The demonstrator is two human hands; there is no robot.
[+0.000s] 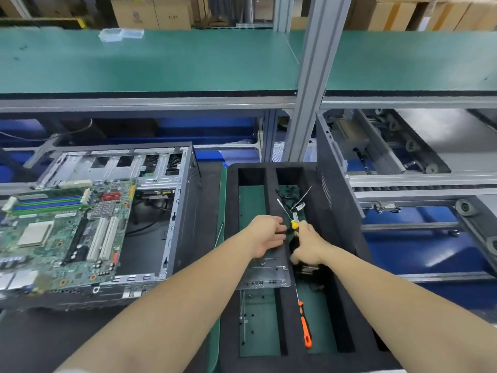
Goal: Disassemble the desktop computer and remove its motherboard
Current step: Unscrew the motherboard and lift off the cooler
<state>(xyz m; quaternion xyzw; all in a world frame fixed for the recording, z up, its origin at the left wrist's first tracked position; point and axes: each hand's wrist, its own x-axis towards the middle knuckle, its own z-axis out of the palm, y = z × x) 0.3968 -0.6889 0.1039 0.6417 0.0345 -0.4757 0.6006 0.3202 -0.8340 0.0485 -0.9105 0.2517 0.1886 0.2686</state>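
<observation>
The open computer case (172, 211) lies on its side at the left, with the green motherboard (61, 232) resting tilted across its left part. Both hands reach into a black foam tray (347, 265) at the centre. My left hand (266, 235) rests, fingers curled, on a grey metal plate (269, 273) lying across the tray. My right hand (309, 246) is closed around a black-handled tool with a yellow collar (294, 225) and a thin shaft pointing up and left. A dark component sits partly hidden under my right hand.
An orange-handled screwdriver (305, 329) lies in the tray's right compartment. Small loose screws (246, 319) dot the left one, and black cables (289, 193) lie at the tray's far end. A black side panel (333, 173) stands upright at the right. A conveyor (403, 184) runs behind it.
</observation>
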